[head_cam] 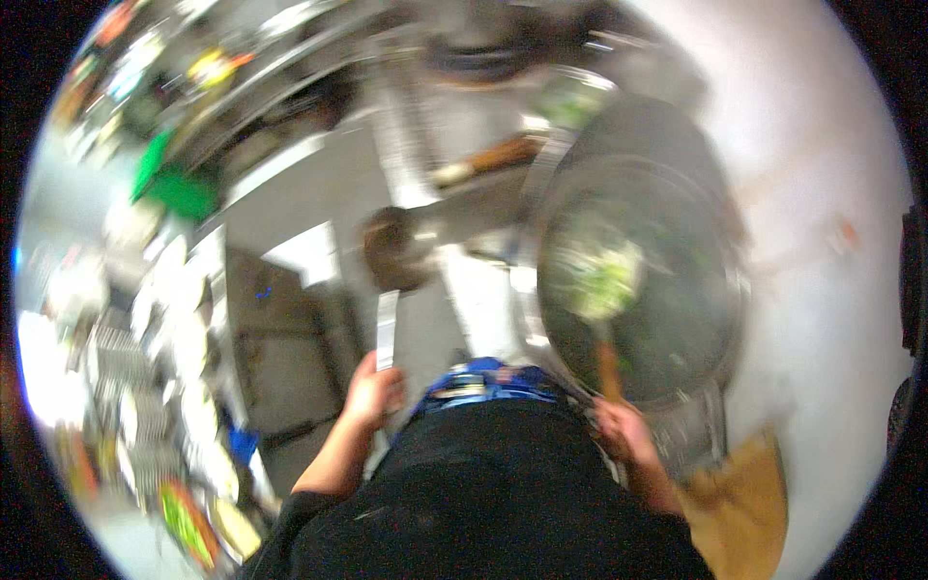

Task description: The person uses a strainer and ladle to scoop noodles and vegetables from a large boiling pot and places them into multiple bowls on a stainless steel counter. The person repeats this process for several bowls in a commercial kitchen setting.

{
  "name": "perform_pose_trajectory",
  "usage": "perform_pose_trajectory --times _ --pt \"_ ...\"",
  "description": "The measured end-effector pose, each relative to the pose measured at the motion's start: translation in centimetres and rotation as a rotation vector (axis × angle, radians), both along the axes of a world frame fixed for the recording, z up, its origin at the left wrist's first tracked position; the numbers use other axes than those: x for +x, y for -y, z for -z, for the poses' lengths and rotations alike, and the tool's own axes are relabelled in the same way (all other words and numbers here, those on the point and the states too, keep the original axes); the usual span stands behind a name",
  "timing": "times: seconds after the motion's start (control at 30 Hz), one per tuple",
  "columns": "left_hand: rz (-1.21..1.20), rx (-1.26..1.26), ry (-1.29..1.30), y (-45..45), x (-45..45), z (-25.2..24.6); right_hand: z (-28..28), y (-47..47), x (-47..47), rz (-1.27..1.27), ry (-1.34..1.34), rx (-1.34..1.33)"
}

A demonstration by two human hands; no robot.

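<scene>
My left hand grips the flat metal handle of a ladle. The ladle's round bowl looks brown and hangs left of a large metal wok or pot, apart from it. In my right hand is the wooden handle of a skimmer or scoop, held at the vessel's near rim. Pale green chopped vegetables sit at the scoop's head and largely hide it. Steam or haze veils the inside of the vessel. Motion blur keeps the finer details from showing.
Behind the ladle lies another wooden-handled utensil. A clear container with greens stands beyond the vessel's far-left rim, near a dark pan. On the left are a green container and a tray with greens.
</scene>
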State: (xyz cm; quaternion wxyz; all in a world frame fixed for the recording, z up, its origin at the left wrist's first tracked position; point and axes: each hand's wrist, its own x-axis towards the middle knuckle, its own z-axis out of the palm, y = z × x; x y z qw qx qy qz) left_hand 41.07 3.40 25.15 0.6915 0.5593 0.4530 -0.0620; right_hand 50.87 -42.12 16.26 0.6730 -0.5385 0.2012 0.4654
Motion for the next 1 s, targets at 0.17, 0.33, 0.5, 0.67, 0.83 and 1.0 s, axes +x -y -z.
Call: perform_pose_trajectory --times 0.17,0.33,0.5,0.67,0.83,1.0 --pt "0.011 -0.182 0.17 -0.5 0.0 -0.5 0.5 2.7 -2.3 -0.001 0.142 -0.123" --pt "0.013 -0.256 0.231 0.1 0.6 -0.6 4.1 7.5 -1.5 0.182 -0.08 0.236" --pt "-0.013 -0.246 0.246 0.0 0.1 0.5 3.3 11.0 0.5 0.214 -0.205 0.426" --pt "-0.009 -0.208 0.209 -0.8 -0.8 1.4 -0.5 7.7 0.9 0.161 -0.2 0.126" --pt "-0.093 -0.25 0.2 -0.8 -1.6 1.6 -6.6 3.8 0.0 0.03 -0.09 -0.178" --pt "-0.161 -0.197 0.058 -0.7 -0.7 -0.2 -12.5 5.2 -1.9 -0.144 -0.155 -0.433"
